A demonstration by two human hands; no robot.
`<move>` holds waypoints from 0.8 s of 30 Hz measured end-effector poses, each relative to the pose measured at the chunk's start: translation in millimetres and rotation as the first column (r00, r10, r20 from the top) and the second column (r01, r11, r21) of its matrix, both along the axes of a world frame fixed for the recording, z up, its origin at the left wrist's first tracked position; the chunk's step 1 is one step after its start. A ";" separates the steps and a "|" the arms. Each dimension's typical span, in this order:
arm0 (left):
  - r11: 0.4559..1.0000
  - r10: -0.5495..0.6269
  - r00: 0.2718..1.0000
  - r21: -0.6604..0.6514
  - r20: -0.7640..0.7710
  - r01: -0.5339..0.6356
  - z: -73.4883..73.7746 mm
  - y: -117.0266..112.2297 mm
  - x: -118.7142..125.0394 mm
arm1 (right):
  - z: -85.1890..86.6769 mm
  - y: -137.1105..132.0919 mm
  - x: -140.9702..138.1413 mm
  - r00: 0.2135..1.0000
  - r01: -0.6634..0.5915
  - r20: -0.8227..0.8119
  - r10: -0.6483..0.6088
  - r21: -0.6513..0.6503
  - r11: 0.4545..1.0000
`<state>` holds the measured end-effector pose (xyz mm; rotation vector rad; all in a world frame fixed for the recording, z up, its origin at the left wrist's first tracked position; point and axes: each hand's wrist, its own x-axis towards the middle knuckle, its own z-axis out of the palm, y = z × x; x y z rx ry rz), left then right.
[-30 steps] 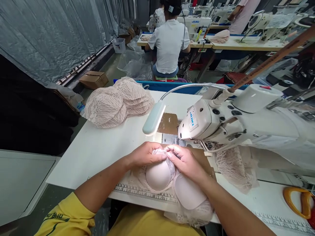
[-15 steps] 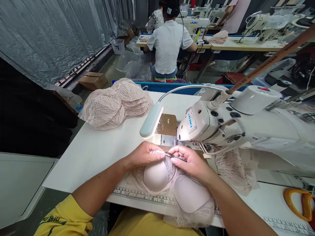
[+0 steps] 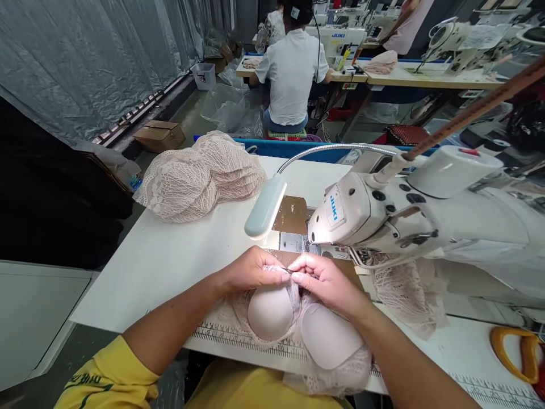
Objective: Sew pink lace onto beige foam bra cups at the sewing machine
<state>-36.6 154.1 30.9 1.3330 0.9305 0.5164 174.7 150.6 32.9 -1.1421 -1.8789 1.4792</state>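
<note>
1. Clock directions are read from the meeting point of the hands, with 12 pointing straight ahead.
2. By the left hand, the lace edge of a bra is pinched between thumb and fingers.
3. By the right hand, a thin dark tool is gripped, thumb against fingers; most of it is hidden. The fingertips of both hands are brought close together, and whether they touch cannot be told.
4. The bra is spread below the hands at the near edge of the counter, one cup at 7 o'clock, the other at 5; a printed ruler is partly covered by it.
5. At 11 o'clock, a lamp is held out on a bent neck; farther off, between 10 and 11, a lace pile is stacked.
6. Between 1 and 2, the sewing machine is placed; near 3, more lace is bunched beneath its arm.
7. Between 3 and 4, orange handles are seen.
8. At 12, well beyond the counter, a co-worker is seated, back turned.
</note>
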 end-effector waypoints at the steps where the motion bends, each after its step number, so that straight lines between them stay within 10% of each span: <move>1: 1.000 -0.002 1.000 -0.001 -0.007 0.002 -0.8 -0.1 -0.2 | 0.1 0.0 0.8 1.000 -0.013 -0.007 0.013 -0.008 1.000; 10: 0.999 -0.041 0.996 0.003 -0.077 0.041 -7.5 1.6 -1.0 | 4.5 0.1 -20.0 0.999 0.032 0.031 -0.032 -0.007 0.999; 15: 0.987 -0.071 0.976 0.127 -0.204 0.098 1.0 -1.1 -15.0 | 18.8 -15.1 33.0 0.967 0.089 0.232 -0.104 0.073 0.993; 21: 0.842 0.034 0.686 0.390 -0.727 0.372 12.3 -35.1 -22.5 | 0.6 -66.7 91.6 0.800 0.273 0.510 -0.315 0.159 0.949; 24: 0.813 0.047 0.680 0.424 -0.732 0.400 15.1 -53.8 -25.7 | -9.0 -83.6 84.0 0.812 0.316 0.430 -0.395 0.246 0.917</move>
